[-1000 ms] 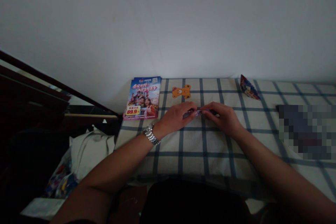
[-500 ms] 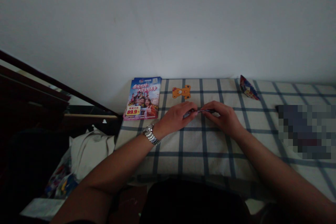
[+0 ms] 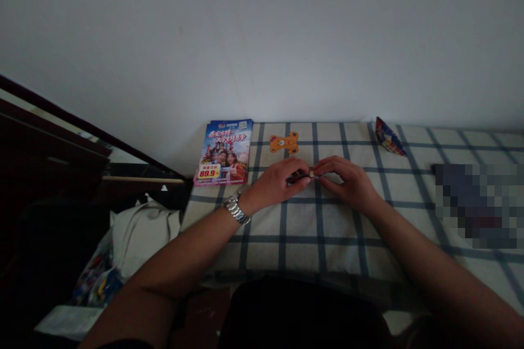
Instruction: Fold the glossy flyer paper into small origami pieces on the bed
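Both hands (image 3: 284,179) (image 3: 346,182) closed on thin paper (image 3: 313,174)

The place looked like a room in a home: a checked cloth (image 3: 301,221) with a teddy-bear figure (image 3: 285,143) covered the counter (image 3: 264,253) against a plain pale wall (image 3: 286,38), with dark wooden furniture (image 3: 45,139) and a white bag (image 3: 141,234) at left.

A silver link watch (image 3: 236,208) accompanies dark clothing (image 3: 305,313).

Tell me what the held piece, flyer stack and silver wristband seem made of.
Held piece: probably paper, from its thin edge; finish too hidden to tell.
Flyer stack: likely smooth, coated paper; crisp colour print, straight edges.
Silver wristband: seemingly polished metal, given bright glints.
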`<action>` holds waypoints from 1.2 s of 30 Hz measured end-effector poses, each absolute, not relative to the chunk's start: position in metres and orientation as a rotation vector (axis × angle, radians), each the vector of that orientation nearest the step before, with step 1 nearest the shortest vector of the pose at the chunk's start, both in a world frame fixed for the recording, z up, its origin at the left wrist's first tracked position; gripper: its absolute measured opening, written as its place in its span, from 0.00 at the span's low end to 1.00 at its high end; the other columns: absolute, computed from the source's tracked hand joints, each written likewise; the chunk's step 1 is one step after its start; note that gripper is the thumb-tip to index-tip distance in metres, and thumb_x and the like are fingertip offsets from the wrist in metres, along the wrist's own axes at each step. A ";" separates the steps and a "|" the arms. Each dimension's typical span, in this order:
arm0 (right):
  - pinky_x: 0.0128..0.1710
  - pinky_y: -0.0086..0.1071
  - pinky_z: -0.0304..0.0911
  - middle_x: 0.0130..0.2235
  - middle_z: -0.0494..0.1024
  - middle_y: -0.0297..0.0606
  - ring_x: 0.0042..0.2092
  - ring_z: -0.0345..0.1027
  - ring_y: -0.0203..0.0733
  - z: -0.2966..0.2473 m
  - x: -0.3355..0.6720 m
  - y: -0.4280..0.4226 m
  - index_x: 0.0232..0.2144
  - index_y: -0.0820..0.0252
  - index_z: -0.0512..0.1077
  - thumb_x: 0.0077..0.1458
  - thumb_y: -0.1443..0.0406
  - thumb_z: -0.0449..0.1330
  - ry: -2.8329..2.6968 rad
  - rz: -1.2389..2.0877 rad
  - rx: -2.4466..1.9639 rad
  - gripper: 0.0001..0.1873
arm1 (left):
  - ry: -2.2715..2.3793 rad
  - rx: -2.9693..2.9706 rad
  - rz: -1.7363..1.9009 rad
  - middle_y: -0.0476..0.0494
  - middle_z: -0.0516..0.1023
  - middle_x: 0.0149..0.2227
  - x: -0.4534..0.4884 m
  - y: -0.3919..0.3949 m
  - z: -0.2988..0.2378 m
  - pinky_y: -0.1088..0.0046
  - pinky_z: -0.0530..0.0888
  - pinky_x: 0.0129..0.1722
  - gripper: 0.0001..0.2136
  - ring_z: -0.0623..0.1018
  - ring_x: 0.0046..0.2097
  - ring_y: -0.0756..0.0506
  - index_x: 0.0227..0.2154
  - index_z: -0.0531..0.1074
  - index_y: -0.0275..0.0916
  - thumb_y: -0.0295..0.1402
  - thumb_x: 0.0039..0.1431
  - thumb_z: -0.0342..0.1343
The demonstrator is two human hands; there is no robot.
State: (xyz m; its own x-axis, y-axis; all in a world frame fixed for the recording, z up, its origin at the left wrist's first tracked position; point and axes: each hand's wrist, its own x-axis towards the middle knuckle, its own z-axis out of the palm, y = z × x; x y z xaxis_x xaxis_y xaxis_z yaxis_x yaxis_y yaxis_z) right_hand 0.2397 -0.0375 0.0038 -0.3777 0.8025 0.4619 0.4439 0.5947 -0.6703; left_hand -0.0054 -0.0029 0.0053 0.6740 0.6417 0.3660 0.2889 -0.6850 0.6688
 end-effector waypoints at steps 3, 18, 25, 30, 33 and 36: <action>0.52 0.45 0.75 0.46 0.83 0.41 0.49 0.79 0.48 0.004 0.239 -0.038 0.42 0.51 0.78 0.65 0.66 0.64 -2.026 0.575 -0.983 0.04 | 0.719 2.321 0.812 0.44 0.78 0.44 -0.006 -0.002 0.005 0.65 0.76 0.48 0.06 0.78 0.45 0.46 0.44 0.71 0.42 0.38 0.71 0.56; 0.53 0.44 0.79 0.46 0.84 0.41 0.48 0.81 0.47 -0.012 0.239 -0.036 0.56 0.53 0.71 0.59 0.56 0.71 -1.621 0.938 -1.113 0.26 | 0.786 2.255 1.021 0.43 0.78 0.44 -0.005 -0.003 0.006 0.65 0.76 0.48 0.05 0.78 0.46 0.45 0.40 0.71 0.40 0.35 0.70 0.57; 0.52 0.46 0.79 0.44 0.85 0.41 0.46 0.82 0.49 -0.010 0.238 -0.035 0.48 0.53 0.76 0.57 0.52 0.72 -1.495 0.998 -1.231 0.20 | 0.822 2.256 1.198 0.43 0.78 0.45 -0.004 -0.001 0.005 0.64 0.76 0.51 0.03 0.79 0.50 0.44 0.40 0.71 0.41 0.34 0.70 0.58; 0.52 0.45 0.78 0.45 0.85 0.40 0.47 0.81 0.49 -0.004 0.231 -0.040 0.46 0.52 0.77 0.60 0.54 0.70 -1.566 1.091 -1.152 0.15 | 0.783 2.254 1.189 0.42 0.77 0.48 -0.004 -0.002 0.002 0.63 0.76 0.53 0.04 0.78 0.52 0.44 0.43 0.71 0.41 0.33 0.70 0.59; 0.53 0.44 0.77 0.47 0.85 0.39 0.50 0.80 0.49 -0.002 0.227 -0.043 0.48 0.51 0.77 0.62 0.55 0.69 -1.579 1.160 -1.079 0.14 | 0.726 2.260 1.148 0.42 0.77 0.49 -0.003 -0.004 0.001 0.62 0.76 0.55 0.05 0.78 0.54 0.44 0.43 0.71 0.41 0.33 0.69 0.60; 0.53 0.44 0.76 0.47 0.85 0.39 0.50 0.80 0.50 -0.002 0.224 -0.045 0.47 0.52 0.77 0.62 0.55 0.69 -1.562 1.169 -1.060 0.14 | 0.699 2.264 1.127 0.42 0.77 0.50 -0.001 -0.005 0.001 0.63 0.77 0.54 0.06 0.78 0.54 0.43 0.43 0.72 0.41 0.34 0.69 0.61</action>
State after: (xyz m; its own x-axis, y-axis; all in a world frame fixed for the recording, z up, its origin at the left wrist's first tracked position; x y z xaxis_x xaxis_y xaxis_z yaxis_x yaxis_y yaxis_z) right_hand 0.2245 -0.0448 -0.0020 -0.2391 0.9582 0.1573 0.1196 0.1898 -0.9745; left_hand -0.0015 -0.0050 0.0010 0.5222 0.6426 0.5607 0.2172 -0.7360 0.6412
